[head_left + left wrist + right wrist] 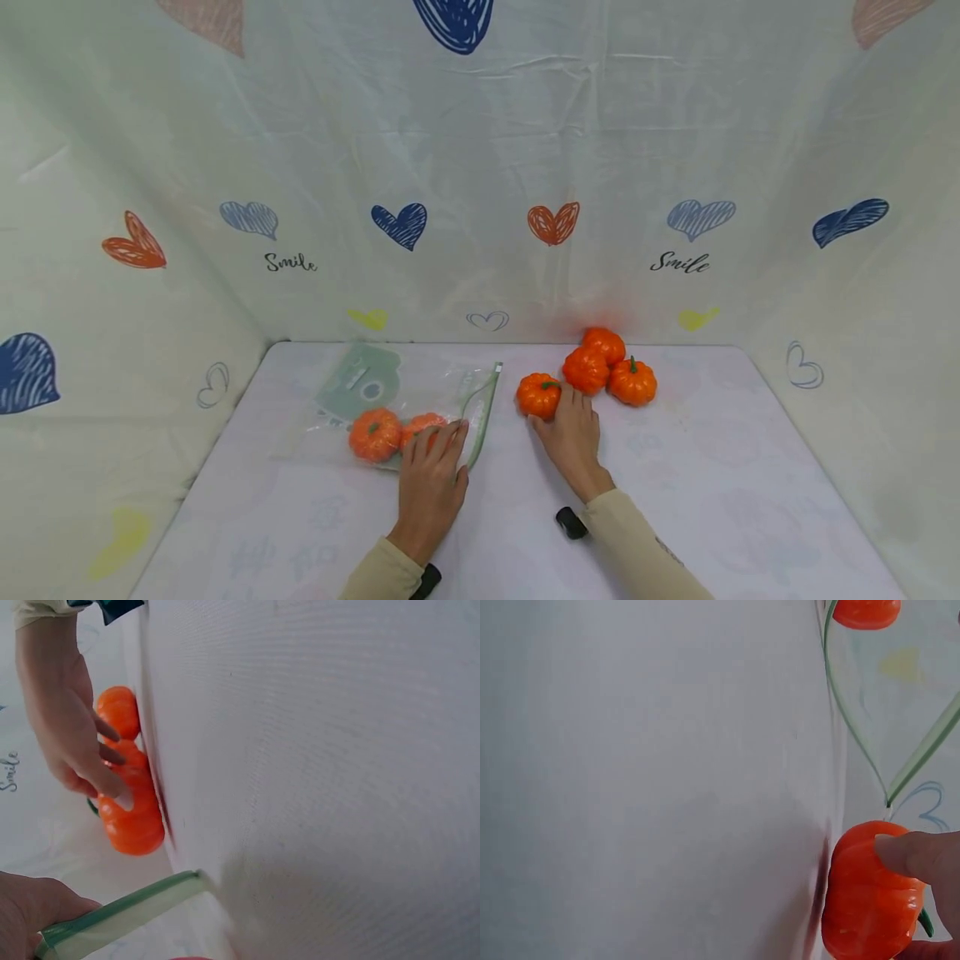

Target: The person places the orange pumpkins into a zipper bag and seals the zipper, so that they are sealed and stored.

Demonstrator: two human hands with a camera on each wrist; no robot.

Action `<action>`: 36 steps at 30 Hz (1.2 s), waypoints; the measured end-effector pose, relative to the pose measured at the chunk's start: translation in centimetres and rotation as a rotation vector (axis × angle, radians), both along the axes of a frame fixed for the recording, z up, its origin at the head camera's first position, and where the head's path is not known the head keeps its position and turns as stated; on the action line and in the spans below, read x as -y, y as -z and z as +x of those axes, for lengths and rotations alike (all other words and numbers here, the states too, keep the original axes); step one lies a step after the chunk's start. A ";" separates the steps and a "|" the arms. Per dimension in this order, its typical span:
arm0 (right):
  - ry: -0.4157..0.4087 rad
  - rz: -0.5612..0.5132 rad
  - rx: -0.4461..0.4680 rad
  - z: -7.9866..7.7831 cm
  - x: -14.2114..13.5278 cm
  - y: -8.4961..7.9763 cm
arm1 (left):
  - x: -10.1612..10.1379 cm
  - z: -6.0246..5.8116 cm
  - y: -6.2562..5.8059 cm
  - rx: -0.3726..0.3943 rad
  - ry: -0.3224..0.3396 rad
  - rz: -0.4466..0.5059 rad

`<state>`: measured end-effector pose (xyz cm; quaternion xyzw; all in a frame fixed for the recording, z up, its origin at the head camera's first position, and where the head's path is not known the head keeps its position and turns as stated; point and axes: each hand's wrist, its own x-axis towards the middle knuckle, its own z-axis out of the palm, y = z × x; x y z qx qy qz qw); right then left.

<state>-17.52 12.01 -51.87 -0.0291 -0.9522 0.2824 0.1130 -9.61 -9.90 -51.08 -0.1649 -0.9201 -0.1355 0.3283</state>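
A clear zip bag [465,379] with a green-edged mouth lies on the left of the table, its mouth parted towards the right. Inside it are two small orange pumpkins, one pumpkin [375,435] in plain sight and the other partly under my left hand [431,492]. That hand holds the bag's mouth edge; its thumb [56,900] lies against the green strip in the left wrist view. To the right of the bag, my right hand [573,437] grips an orange pumpkin [536,395] with a green stem. The thumb [904,851] presses its side in the right wrist view.
Behind the right hand sit three more pumpkins in a cluster: a front one [587,370], a rear one [604,343] and a right one [633,382]. A white curtain [480,150] with printed hearts rises behind the white table [697,483].
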 end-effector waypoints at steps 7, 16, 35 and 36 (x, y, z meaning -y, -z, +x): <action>-0.049 0.003 -0.071 1.8 0.8 -0.4 | 0.0 0.0 -0.1 0.028 -0.009 -0.011; -0.199 0.030 -0.140 3.9 2.5 -0.8 | 0.0 0.1 -0.3 0.035 -0.011 -0.015; -0.373 0.056 -0.167 4.9 5.3 -0.7 | 0.0 -0.1 0.0 0.009 -0.003 -0.006; -0.376 0.056 -0.168 4.9 5.4 -0.7 | 0.0 -0.1 0.0 0.005 -0.001 -0.005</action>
